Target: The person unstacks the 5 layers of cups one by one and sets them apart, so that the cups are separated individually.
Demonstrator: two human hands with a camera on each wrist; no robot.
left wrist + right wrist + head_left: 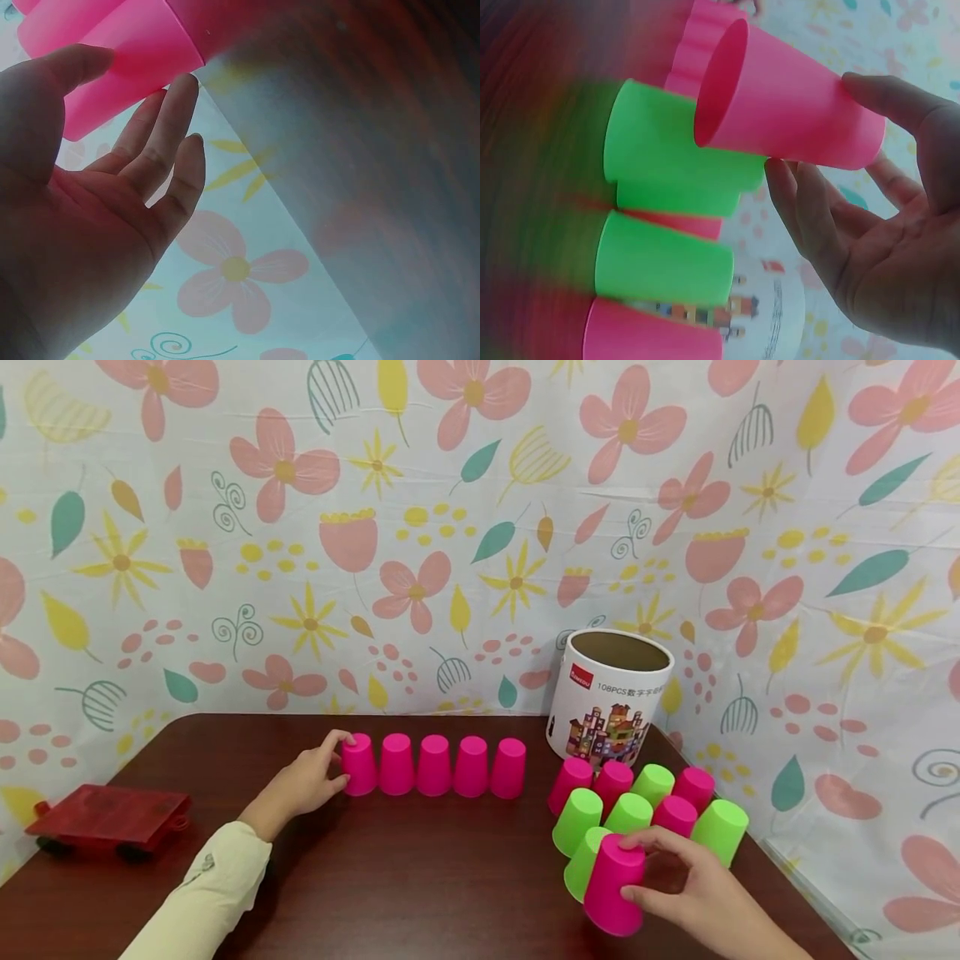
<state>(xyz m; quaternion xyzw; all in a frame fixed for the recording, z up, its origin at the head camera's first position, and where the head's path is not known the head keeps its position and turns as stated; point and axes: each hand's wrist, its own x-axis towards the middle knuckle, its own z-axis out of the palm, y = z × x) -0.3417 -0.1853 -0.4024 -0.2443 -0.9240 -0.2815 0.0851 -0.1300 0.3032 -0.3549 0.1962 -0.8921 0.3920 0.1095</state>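
While the half-curled left hand [303,783] pinched the leftmost cup [362,768], seemingly steadying it, the right hand [703,881] pinched a raised cup [611,887] by its closed end, rim free.

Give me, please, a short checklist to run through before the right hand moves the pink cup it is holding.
1. Grip: ok; the right hand has thumb and fingers on the held cup.
2. Held cup off the tabletop: ok; the right wrist view shows its rim raised.
3. Held cup apart from the nearest green cup: cannot tell; they overlap in the head view.
4. Row of five pink cups standing: ok; all are mouth down.
5. Left hand away from the row: not ok; it is at the leftmost cup.
6. Red cart away from the cups: ok; it stands at the left.
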